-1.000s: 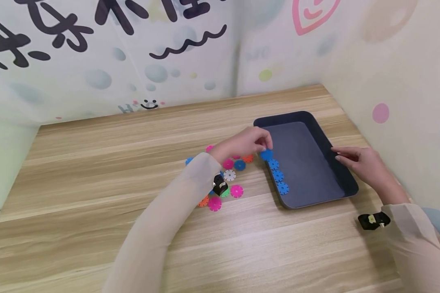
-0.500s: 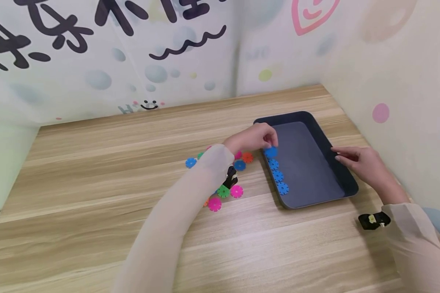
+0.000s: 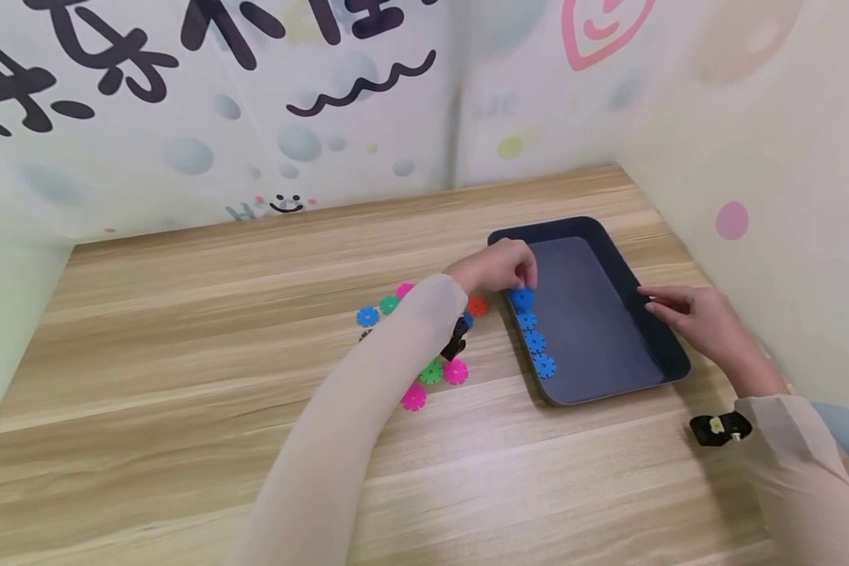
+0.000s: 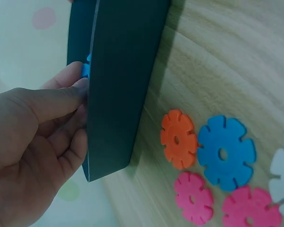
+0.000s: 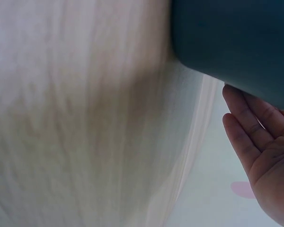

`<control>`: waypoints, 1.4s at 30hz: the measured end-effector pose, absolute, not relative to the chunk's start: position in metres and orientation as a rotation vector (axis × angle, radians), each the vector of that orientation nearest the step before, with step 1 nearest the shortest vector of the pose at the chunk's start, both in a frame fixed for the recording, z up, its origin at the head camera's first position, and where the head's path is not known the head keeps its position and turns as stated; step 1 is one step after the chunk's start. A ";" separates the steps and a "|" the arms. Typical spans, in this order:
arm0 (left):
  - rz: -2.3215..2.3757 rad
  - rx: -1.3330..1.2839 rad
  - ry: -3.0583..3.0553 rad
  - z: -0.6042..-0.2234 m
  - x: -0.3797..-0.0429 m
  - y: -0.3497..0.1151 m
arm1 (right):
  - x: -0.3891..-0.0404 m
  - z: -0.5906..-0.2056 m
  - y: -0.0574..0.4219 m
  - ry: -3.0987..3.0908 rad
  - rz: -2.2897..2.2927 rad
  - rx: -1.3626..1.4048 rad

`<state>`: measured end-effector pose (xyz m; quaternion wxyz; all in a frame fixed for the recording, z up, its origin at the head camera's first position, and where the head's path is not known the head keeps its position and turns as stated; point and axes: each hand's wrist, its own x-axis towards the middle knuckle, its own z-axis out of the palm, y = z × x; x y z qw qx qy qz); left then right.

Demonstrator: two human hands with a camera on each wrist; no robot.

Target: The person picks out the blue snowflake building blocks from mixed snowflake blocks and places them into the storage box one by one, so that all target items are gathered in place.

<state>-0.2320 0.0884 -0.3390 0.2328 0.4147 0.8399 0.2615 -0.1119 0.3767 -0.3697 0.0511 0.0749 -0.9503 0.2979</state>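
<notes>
Blue disc [image 3: 522, 300] pinched in left grip [image 3: 501, 266], right of frame centre, just inside left edge of dark tray [image 3: 594, 314]. Three blue discs [image 3: 535, 342] in row below, along same edge. Right grip [image 3: 707, 326] relaxed, fingers nearly straight, touching tray's right rim. Mixed-colour discs [image 3: 456, 372] mid-frame on tabletop [image 3: 184, 354], partly behind sleeve [image 3: 368, 401].

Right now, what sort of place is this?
Probably a playroom-like corner, possibly staged: cartoon-printed wall, wood-grain surface meeting it, and colorful notched discs beside and inside a dark tray.
</notes>
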 end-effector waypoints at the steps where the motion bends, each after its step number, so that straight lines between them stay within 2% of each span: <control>1: 0.698 1.147 2.315 -0.339 -0.233 0.089 | -0.112 -0.370 0.377 -2.888 0.906 0.227; 42: 0.304 1.094 2.476 -0.348 -0.234 0.106 | -0.111 -0.369 0.376 -2.871 0.909 0.252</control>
